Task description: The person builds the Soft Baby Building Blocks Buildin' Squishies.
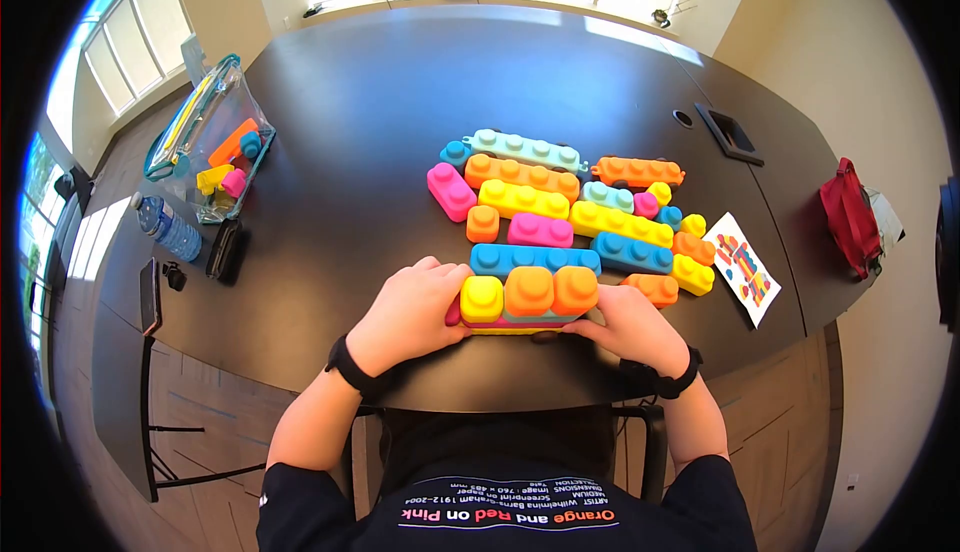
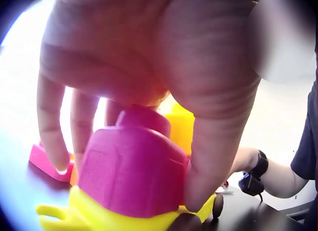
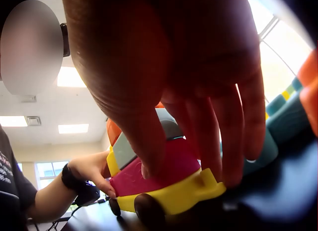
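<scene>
The person wears a black T-shirt with short, loose sleeves; its lettering reads "Orange and Red on Pink" in white, orange, red and pink, beside smaller white lines. A black band circles the left wrist, another the right, each with a boxy black device.

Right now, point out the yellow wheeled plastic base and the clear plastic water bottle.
Yellow wheeled plastic base [image 3: 180, 198], right wrist view: its side.
Clear plastic water bottle [image 1: 169, 229], head view: its body.
</scene>
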Tool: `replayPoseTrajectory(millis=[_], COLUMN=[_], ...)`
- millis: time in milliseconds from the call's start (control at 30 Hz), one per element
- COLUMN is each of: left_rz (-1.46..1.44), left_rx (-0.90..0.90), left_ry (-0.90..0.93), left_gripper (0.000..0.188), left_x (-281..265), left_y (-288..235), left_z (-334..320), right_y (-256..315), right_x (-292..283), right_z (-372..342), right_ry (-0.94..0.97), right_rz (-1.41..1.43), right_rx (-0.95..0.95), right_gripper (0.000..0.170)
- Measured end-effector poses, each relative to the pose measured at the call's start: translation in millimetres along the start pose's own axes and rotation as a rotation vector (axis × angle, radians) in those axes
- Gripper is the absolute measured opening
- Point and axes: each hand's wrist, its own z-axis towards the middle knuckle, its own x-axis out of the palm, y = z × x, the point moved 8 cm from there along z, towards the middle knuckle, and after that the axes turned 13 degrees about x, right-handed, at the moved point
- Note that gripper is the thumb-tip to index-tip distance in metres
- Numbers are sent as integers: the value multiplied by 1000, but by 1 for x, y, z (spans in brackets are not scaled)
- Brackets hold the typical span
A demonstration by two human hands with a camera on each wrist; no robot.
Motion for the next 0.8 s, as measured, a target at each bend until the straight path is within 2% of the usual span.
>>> replayPoseTrajectory(millis=[167, 367, 467, 533, 667, 800], left_rz=[-20, -50, -13, -29, -28, -14], left_rx=[-67, -92, -32, -20, -209, -274], left_ry=[-12, -4, -90, -266, -416, -354], left_gripper=[56, 57, 54, 50, 52, 54], left_x=[8, 7, -9, -36, -81, -87], left_y=[6, 9, 9, 15, 68, 126], left_z=[-1, -16, -38, -56, -82, -76], right_y=[4, 11, 9, 2, -6, -1], right_x=[-1, 1, 1, -5, -10, -6], right_z=[3, 3, 0, -3, -6, -8], right_ry=[-35, 22, 62, 65, 94, 128], right_rz=[-33, -24, 58, 129, 105, 113], right_rx=[-31, -46, -80, -88, -86, -90], right_gripper=[46, 46, 45, 46, 46, 47])
